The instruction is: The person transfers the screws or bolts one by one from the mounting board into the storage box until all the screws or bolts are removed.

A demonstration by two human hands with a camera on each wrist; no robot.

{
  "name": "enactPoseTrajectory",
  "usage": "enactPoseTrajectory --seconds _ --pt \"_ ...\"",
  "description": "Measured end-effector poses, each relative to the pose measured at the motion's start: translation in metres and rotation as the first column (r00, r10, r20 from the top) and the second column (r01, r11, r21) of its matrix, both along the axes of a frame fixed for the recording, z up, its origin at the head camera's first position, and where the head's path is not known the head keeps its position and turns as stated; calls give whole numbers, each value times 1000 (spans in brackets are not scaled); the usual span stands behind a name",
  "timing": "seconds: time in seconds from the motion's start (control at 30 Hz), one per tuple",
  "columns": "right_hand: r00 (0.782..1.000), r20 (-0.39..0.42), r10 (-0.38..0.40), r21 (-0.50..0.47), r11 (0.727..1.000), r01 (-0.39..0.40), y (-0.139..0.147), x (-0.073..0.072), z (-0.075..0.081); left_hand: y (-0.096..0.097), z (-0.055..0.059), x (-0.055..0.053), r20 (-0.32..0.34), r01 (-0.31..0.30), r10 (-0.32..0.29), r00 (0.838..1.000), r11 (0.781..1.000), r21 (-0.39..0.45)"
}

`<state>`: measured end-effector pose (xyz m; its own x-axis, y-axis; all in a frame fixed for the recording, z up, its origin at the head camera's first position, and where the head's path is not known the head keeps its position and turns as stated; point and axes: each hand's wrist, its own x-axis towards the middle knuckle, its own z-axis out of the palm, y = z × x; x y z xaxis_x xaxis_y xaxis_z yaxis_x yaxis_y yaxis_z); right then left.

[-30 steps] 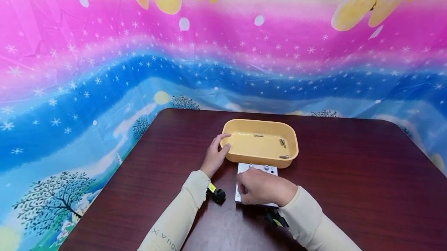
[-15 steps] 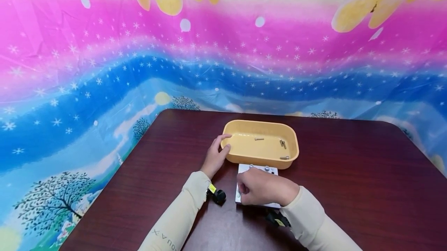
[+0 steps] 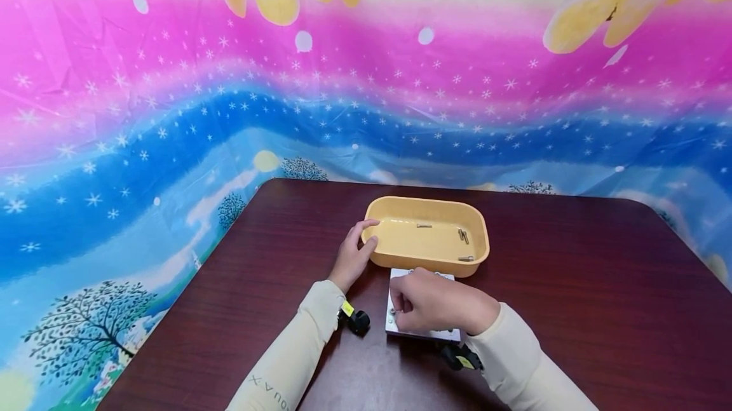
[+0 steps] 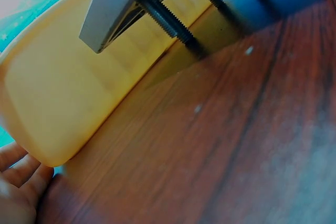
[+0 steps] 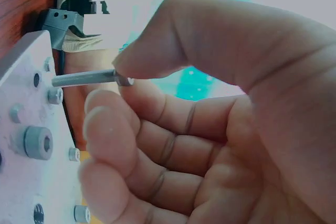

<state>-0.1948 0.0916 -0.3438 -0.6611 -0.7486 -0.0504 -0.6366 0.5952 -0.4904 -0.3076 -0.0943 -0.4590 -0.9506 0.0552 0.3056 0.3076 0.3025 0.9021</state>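
In the right wrist view, my right hand (image 5: pixel 210 108) pinches a socket-head screw (image 5: pixel 86 77) between thumb and index finger. The screw's tip is right beside a hole in a silvery metal plate (image 5: pixel 16 109), and the other fingers curl loosely. Several socket-head screws stand in the plate, one with a larger head (image 5: pixel 39 142). From above, this hand (image 3: pixel 437 302) covers much of the plate (image 3: pixel 398 277). My left hand (image 3: pixel 351 257) holds the left end of a yellow tray (image 3: pixel 429 263), thumb and index finger over the rim. In the left wrist view, its other fingers (image 4: pixel 23 169) lie against the outside wall.
Several loose screws (image 3: pixel 463 236) lie in the tray, just behind the plate. Threaded screw ends (image 4: pixel 170 22) stick out beneath the plate. Everything stands on a dark reddish-brown table (image 3: pixel 274 258), with a printed cloth (image 3: pixel 366 80) hanging behind.
My right hand has shifted slightly right and away from me over the plate, now hiding screws near its far edge. The left hand and tray stay in place.
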Motion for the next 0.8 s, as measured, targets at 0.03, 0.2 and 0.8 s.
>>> enactPoseTrajectory --seconds 0.03,0.2,0.8 --pt "1000 -7 -3 -5 1000 3 1 0 1 0 0 0 1 0 0 1000 1000 1" --pt "999 -48 5 -44 999 -8 3 -2 3 -1 0 0 -2 -2 2 1000 1000 -1" --pt "994 -101 -34 -108 994 23 16 -12 10 1 -1 0 -9 -6 6 1000 1000 -2"
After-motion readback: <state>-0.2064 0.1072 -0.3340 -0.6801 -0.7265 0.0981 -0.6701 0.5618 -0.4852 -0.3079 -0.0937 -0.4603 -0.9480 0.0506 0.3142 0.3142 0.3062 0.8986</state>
